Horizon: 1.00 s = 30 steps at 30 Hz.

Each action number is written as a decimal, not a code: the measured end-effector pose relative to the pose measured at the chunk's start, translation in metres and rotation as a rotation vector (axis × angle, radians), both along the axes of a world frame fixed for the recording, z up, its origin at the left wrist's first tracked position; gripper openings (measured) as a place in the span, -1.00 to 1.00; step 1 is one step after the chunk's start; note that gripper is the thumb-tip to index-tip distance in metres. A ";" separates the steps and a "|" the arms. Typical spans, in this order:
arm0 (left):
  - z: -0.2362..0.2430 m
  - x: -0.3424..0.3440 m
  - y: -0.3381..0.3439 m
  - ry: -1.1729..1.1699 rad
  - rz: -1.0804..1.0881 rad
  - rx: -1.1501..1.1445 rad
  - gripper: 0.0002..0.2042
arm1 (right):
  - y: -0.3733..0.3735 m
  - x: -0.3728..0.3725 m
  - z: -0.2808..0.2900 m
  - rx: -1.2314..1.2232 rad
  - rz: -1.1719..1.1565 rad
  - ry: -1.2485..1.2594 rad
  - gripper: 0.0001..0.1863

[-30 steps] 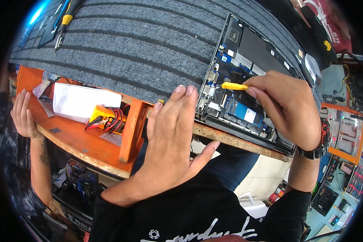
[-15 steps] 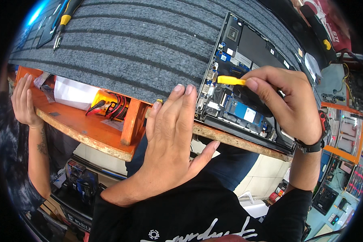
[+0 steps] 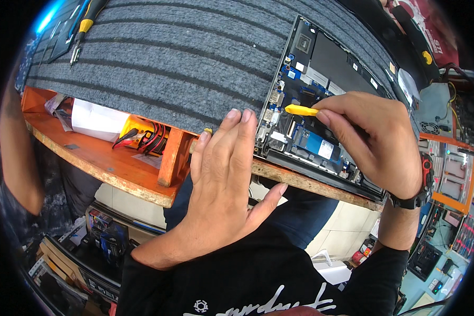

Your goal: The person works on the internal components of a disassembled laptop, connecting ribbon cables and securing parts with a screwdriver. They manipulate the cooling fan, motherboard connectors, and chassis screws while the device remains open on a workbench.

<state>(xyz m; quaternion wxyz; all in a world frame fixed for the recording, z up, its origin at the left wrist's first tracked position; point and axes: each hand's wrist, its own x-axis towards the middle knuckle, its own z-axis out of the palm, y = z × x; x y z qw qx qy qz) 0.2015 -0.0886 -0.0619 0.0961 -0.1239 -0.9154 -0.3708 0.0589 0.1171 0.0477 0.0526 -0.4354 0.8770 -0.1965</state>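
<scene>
An opened laptop [image 3: 326, 58] lies at the right of the grey ribbed mat [image 3: 195, 52], its internals exposed. My right hand [image 3: 371, 139] pinches a yellow plastic pry tool [image 3: 297, 109] over the board, the tool's tip near the connectors along the laptop's left side. My left hand [image 3: 221, 179] rests with fingers stretched out at the mat's front edge, just left of the laptop. Its fingertips touch the edge, and its thumb points right, below the wooden rim [image 3: 316, 184].
An orange shelf [image 3: 89, 147] holds papers [image 3: 95, 118] and a yellow meter with leads [image 3: 134, 131]. A screwdriver [image 3: 87, 23] lies at the back left. A co-worker's arm [image 3: 21, 179] is at the far left. Shelves of electronics [image 3: 453, 179] stand at the right.
The co-worker's hand that was on the orange shelf has moved up and left, mostly out of sight. My right hand has shifted slightly over the board with the yellow tool; my left hand stays put.
</scene>
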 end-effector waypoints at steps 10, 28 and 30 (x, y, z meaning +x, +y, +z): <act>-0.001 0.000 0.000 0.009 0.007 -0.004 0.10 | 0.002 -0.018 -0.001 0.010 0.030 -0.125 -0.86; -0.001 0.000 0.001 0.006 0.010 -0.008 0.12 | -0.032 -0.034 0.012 0.227 0.371 0.202 -0.83; -0.001 0.000 0.001 0.005 0.009 -0.005 0.12 | -0.036 -0.031 0.009 0.256 0.353 0.230 -0.83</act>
